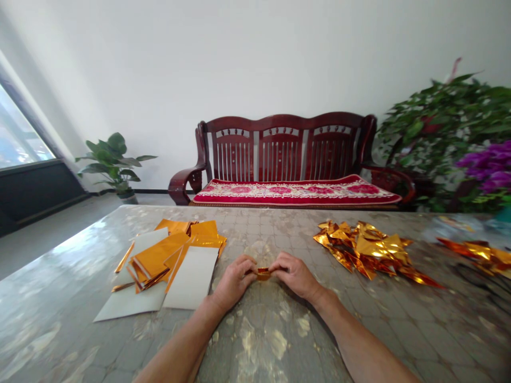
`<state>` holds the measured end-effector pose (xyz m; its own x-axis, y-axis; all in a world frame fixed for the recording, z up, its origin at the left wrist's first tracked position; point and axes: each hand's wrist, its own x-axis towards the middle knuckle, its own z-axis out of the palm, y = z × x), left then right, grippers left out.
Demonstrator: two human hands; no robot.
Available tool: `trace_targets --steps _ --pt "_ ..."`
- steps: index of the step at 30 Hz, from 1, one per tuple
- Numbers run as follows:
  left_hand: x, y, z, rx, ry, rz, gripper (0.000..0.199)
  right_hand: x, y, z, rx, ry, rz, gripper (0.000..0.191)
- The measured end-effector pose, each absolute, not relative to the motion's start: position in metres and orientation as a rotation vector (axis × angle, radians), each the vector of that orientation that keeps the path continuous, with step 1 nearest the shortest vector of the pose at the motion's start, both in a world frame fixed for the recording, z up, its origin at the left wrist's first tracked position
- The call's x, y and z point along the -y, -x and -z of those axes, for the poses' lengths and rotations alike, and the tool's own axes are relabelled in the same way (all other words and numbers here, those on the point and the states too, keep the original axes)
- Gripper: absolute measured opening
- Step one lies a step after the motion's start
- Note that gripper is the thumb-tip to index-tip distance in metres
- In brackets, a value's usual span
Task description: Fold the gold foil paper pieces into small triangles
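Note:
Between my two hands, just above the table's middle, is a small folded piece of gold foil paper [263, 274]. My left hand [236, 279] pinches its left end, and my right hand [296, 275] pinches its right end. To the left lies a loose stack of gold foil sheets [159, 255], with white paper sheets [194, 279] among them. Off to the right sits a pile of folded gold foil shapes [369, 247] with pointed ends. The fingers hide both ends of the held piece.
The table [271, 340] has a patterned, shiny cover. At its right edge are more gold foil shapes [481, 255], a clear plastic bag [455, 227] and a dark cord [479, 279]. Beyond stand a wooden bench [279, 154], a potted plant [114, 162] and purple flowers [489, 165].

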<state>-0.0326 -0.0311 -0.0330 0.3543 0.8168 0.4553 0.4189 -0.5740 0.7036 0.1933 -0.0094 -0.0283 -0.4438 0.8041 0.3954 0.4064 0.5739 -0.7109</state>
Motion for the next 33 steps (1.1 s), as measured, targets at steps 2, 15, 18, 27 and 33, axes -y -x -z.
trace_targets --steps 2,15,18,27,33 --pt "0.031 0.034 0.035 -1.081 -2.165 -1.066 0.012 0.009 -0.194 0.029 2.092 0.957 -0.651 0.018" --pt "0.035 0.037 0.033 -1.134 -2.274 -0.934 0.019 0.010 -0.198 0.025 2.292 0.914 -0.565 0.017" --pt "0.036 0.037 0.031 -1.123 -2.267 -0.936 0.019 0.011 -0.198 0.024 2.289 0.899 -0.573 0.017" --pt "0.034 0.036 0.037 -1.113 -2.161 -1.093 0.020 0.015 -0.194 0.017 2.172 0.835 -0.582 0.023" --pt "0.033 0.033 0.034 -1.102 -2.153 -1.079 0.017 0.017 -0.193 0.013 2.273 0.870 -0.556 0.022"
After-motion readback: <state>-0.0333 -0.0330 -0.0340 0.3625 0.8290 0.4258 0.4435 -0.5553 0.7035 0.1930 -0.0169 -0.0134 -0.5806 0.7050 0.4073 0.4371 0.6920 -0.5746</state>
